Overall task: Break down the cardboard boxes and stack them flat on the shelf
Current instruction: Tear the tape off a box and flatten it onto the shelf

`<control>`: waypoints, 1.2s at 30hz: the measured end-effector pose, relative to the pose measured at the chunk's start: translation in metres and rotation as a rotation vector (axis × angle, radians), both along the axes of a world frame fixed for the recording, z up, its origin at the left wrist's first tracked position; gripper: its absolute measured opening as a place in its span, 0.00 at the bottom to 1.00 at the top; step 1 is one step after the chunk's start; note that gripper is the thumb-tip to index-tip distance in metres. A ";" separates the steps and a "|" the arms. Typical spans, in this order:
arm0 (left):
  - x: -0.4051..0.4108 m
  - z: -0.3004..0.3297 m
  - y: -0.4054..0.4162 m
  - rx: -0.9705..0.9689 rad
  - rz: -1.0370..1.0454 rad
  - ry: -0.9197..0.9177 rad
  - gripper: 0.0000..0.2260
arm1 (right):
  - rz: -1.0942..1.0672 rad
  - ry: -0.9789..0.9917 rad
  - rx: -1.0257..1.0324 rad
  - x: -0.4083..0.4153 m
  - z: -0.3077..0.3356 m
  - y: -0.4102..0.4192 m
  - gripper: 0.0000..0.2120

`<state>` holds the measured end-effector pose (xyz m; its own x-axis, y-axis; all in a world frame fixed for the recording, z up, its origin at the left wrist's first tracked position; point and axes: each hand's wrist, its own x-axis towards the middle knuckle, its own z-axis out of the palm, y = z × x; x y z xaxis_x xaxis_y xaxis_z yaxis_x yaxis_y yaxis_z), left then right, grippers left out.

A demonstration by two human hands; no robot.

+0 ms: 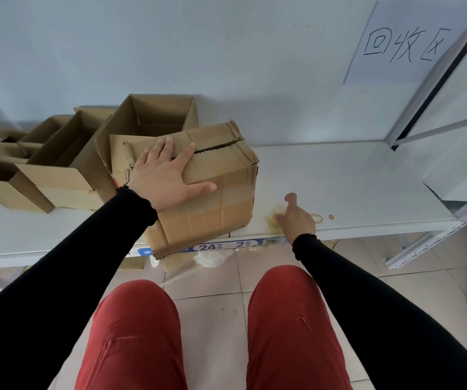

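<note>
Centre frame: closed cardboard box (204, 187) sits on white shelf (339, 187), near corner overhanging front edge, top seam torn. Left hand (167, 178) flat on box top, grip spread, fingers splayed across seam. Right hand (297, 218) lower right of box, apart from it, over stained patch of shelf; grip loose, holding nothing. Left of frame: three open boxes (66, 161) standing unflattened on shelf. Upper right: paper sign (406, 46) with handwritten characters on wall. Bottom: red trousers (142, 333)
</note>
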<state>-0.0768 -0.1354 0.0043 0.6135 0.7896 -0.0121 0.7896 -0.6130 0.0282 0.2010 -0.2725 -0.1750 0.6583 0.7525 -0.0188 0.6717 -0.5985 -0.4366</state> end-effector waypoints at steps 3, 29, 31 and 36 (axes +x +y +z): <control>0.000 0.000 0.000 -0.005 -0.001 -0.001 0.48 | 0.166 -0.240 -0.107 -0.001 -0.005 -0.004 0.12; -0.001 0.000 0.002 0.000 -0.003 -0.012 0.48 | -0.165 0.605 0.342 0.009 -0.011 -0.001 0.10; 0.000 0.000 0.001 -0.002 -0.001 -0.009 0.48 | -0.125 0.392 0.182 0.007 -0.010 0.008 0.09; -0.001 0.000 0.000 -0.004 0.000 -0.005 0.48 | 0.035 -0.075 -0.014 -0.002 -0.012 0.019 0.07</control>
